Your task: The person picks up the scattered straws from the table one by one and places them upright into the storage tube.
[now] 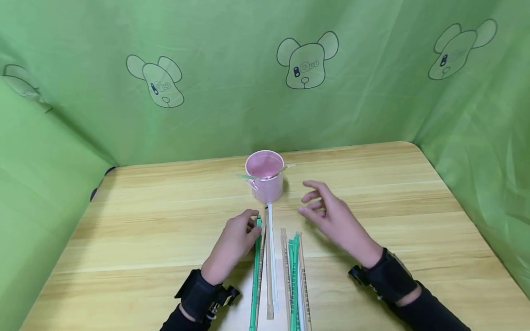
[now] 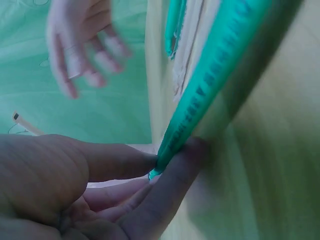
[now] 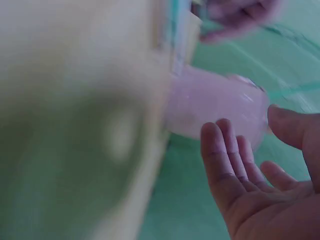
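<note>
My left hand [image 1: 237, 241] pinches the far end of a green wrapped straw [image 2: 205, 75] between thumb and finger; dark print runs along its wrapper. Beside it lie a brown wrapped straw [image 1: 270, 276] and a white one [image 1: 273, 257]. My right hand [image 1: 331, 216] is raised over the table, fingers spread and slightly bent, with nothing in them. It is nearest to a pink bucket [image 1: 268, 189], which also appears behind the fingers in the right wrist view. A green straw [image 1: 247, 176] and a brown one [image 1: 281, 170] stick out over the bucket's rim.
Right of centre, near the front, lies a bunch of several green, brown and white wrapped straws [image 1: 294, 280]. All this is on a wood-grain table [image 1: 165, 211]. Green cloth [image 1: 232, 92] with printed bear heads hangs behind and at both sides.
</note>
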Demonstrator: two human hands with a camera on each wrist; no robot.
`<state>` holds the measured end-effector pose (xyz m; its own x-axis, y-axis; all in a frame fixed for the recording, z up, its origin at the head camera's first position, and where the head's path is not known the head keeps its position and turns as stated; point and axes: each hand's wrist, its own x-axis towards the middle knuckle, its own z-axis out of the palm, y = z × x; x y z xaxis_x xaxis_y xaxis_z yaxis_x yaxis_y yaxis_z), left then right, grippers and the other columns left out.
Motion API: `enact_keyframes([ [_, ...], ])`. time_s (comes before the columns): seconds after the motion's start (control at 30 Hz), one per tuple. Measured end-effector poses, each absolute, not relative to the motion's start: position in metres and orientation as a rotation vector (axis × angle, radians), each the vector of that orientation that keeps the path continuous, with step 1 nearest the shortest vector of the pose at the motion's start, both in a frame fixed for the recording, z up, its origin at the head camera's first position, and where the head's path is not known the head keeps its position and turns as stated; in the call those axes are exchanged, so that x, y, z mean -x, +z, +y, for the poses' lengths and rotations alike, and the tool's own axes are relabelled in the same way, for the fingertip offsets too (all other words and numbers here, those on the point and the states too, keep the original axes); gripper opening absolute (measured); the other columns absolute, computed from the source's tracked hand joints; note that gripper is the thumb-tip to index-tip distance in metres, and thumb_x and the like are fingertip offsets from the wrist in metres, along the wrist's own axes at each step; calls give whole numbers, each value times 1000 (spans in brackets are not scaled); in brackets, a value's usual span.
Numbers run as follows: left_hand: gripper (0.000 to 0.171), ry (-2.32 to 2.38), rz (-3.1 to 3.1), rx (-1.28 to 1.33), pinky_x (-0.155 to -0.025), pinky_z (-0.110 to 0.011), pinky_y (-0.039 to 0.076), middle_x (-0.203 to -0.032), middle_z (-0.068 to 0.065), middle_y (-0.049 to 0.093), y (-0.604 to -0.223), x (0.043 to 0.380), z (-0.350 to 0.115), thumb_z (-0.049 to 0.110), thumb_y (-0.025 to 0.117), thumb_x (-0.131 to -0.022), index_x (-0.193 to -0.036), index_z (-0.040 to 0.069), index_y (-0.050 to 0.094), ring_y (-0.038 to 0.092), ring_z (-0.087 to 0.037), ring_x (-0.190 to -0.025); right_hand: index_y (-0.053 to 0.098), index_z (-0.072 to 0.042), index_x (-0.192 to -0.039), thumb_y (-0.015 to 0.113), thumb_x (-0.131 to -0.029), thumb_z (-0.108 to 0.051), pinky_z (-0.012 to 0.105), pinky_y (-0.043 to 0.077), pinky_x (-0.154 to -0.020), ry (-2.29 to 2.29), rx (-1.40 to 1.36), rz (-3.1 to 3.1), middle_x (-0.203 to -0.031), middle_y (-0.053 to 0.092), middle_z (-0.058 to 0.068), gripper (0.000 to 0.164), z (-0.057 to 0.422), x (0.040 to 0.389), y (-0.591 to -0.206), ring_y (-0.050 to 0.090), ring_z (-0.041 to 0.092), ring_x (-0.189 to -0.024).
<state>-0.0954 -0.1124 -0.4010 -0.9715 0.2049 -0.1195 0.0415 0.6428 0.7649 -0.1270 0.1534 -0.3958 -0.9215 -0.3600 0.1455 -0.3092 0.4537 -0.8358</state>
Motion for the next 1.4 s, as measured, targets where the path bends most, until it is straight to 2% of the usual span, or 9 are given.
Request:
enact_keyframes([
  [0.3, 42, 1362, 2704, -143, -65, -33, 56, -109, -14, 71, -386, 98, -119, 4, 66, -105, -146, -2, 57, 67, -16, -76, 50, -10, -153, 73, -104, -20, 39, 59, -91, -1359, 624, 2535, -122, 68, 9, 54, 150, 112, -414, 69, 17, -104],
  [0.5, 39, 1620, 2681, -145, -72, -35, 64, -115, -14, 69, -356, 100, -123, 3, 68, -104, -142, 0, 63, 73, -25, -89, 55, -7, -149, 73, -103, -18, 35, 59, -89, -1331, 684, 2491, -119, 67, 9, 50, 145, 110, -416, 68, 15, -102],
  [0.73, 29, 1848, 2792, -186, -77, -28, 63, -117, -14, 68, -328, 102, -136, 0, 69, -103, -132, -5, 69, 74, -28, -96, 57, -6, -147, 73, -103, -18, 35, 59, -90, -1324, 708, 2501, -121, 67, 9, 48, 144, 108, -418, 67, 15, -102],
  [1.0, 19, 2533, 2757, -437, -83, -33, 62, -111, -16, 63, -311, 105, -142, -6, 68, -101, -119, -11, 72, 74, -25, -97, 65, -8, -137, 75, -102, -16, 33, 57, -85, -1261, 748, 2530, -119, 66, 4, 37, 143, 104, -419, 63, 13, -97],
  [1.23, 17, 3066, 2620, -559, -85, -42, 62, -110, -21, 58, -308, 108, -135, -9, 69, -99, -115, -16, 70, 73, -37, -98, 70, -12, -126, 77, -101, -21, 28, 49, -73, -1200, 763, 2505, -94, 58, -5, 27, 144, 102, -420, 55, 12, -82],
  [1.4, 14, 3238, 2587, -579, -85, -41, 63, -110, -23, 57, -308, 112, -133, -12, 68, -98, -110, -19, 69, 73, -37, -96, 71, -13, -122, 78, -100, -25, 28, 44, -69, -1143, 794, 2474, -87, 55, -5, 25, 144, 102, -420, 51, 10, -78],
])
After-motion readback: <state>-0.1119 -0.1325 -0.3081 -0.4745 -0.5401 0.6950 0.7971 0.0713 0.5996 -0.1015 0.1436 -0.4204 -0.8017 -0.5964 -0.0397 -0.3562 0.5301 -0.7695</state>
